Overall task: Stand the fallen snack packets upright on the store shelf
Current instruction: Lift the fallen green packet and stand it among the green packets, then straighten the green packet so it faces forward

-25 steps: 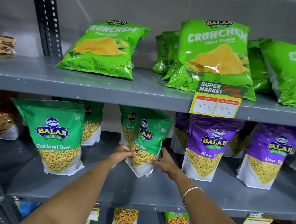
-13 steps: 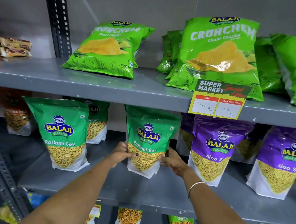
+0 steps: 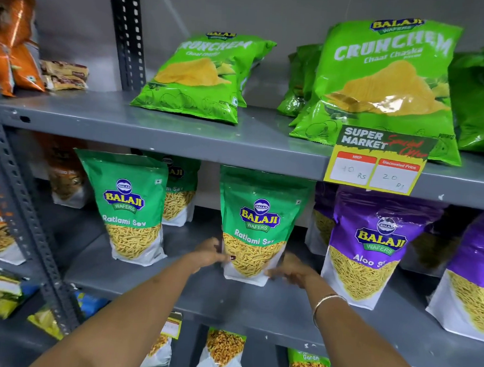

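A green Ratlami Sev packet (image 3: 256,226) stands upright on the middle grey shelf (image 3: 256,306), facing me. My left hand (image 3: 212,254) grips its lower left edge. My right hand (image 3: 292,271), blurred, rests at its lower right corner with fingers against the white base. Another Ratlami Sev packet (image 3: 129,207) stands upright to the left, with a third (image 3: 178,190) behind it. Purple Aloo Sev packets (image 3: 373,245) stand to the right. On the shelf above, a green Crunchem packet (image 3: 202,76) leans far back.
The upper shelf (image 3: 209,136) overhangs just above the held packet's top. A price tag (image 3: 378,160) hangs on its front edge. A perforated upright (image 3: 23,212) runs down the left. More Crunchem packets (image 3: 388,84) stand at upper right; packets sit on the shelf below (image 3: 222,352).
The held packet has turned from tilted and twisted to upright and facing front. My view has shifted left and closer. My right hand has slid lower on the packet's corner.
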Demonstrator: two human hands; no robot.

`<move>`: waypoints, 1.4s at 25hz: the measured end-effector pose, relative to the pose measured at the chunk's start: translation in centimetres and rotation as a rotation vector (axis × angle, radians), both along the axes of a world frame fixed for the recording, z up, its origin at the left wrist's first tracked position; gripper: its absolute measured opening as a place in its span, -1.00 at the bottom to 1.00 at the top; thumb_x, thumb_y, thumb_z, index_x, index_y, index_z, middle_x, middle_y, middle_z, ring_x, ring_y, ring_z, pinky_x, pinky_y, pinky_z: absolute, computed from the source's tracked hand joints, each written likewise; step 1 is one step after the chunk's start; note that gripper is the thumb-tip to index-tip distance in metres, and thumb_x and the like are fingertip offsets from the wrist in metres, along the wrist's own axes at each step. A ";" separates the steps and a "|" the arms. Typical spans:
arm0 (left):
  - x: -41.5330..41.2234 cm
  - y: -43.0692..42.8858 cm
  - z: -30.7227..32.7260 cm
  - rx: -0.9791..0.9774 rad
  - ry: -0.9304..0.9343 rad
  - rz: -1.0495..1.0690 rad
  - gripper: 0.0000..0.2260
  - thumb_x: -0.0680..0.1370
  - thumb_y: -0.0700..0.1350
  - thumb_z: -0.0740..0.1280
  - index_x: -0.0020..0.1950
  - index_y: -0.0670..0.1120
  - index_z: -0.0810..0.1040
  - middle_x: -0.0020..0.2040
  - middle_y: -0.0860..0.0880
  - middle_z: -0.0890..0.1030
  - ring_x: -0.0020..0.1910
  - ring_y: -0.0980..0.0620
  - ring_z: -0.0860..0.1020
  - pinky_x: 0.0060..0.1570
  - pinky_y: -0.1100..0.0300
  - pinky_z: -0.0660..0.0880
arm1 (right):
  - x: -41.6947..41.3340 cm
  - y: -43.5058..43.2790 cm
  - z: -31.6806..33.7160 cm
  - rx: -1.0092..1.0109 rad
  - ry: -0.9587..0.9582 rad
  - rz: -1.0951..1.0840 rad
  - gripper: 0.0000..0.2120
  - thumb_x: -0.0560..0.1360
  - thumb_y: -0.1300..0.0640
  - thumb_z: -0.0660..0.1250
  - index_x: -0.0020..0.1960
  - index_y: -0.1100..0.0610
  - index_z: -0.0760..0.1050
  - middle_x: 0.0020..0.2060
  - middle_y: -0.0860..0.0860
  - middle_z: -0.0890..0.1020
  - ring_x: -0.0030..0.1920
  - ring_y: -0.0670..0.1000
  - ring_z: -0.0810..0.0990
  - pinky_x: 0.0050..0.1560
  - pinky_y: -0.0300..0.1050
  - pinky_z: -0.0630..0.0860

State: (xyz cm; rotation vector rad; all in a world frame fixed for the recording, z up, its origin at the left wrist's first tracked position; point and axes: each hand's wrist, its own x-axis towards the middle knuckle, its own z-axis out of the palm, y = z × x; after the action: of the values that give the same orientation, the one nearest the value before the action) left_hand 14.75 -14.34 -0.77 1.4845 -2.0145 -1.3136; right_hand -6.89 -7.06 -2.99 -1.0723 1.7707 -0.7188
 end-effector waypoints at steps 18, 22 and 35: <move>24.5 -12.1 -3.7 0.022 0.176 0.115 -0.45 0.34 -0.39 0.44 0.28 -0.25 0.34 0.34 -0.27 0.45 0.26 -0.13 0.47 0.22 0.10 0.40 | 29.0 -11.0 0.3 -0.291 -0.212 -0.132 -0.40 0.35 0.41 0.42 0.34 0.30 0.30 0.26 0.15 0.50 0.14 0.07 0.55 0.09 -0.21 0.54; 25.1 -11.0 -3.6 -0.017 0.166 0.036 -0.39 0.24 -0.29 0.52 0.25 -0.29 0.41 0.28 -0.28 0.53 0.26 -0.19 0.50 0.28 -0.05 0.43 | 30.1 -8.7 0.8 -0.353 -0.180 -0.139 -0.42 0.36 0.48 0.37 0.34 0.32 0.29 0.20 0.15 0.52 0.00 -0.03 0.56 -0.22 -0.49 0.55; 26.9 -5.7 -2.3 -0.127 -0.048 -0.010 -0.41 0.29 -0.12 0.53 0.28 -0.15 0.44 0.29 -0.14 0.56 0.25 -0.10 0.52 0.17 0.15 0.42 | 31.6 -3.7 1.3 -0.230 -0.099 -0.148 -0.38 0.39 0.27 0.43 0.38 0.20 0.27 0.33 0.14 0.48 0.18 0.00 0.45 -0.26 -0.35 0.38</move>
State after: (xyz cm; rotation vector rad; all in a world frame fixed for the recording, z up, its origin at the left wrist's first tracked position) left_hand 41.67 -20.07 -3.05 1.4629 -2.0963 -1.1412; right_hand 24.75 -10.79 -1.67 -1.0436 1.7243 -1.0697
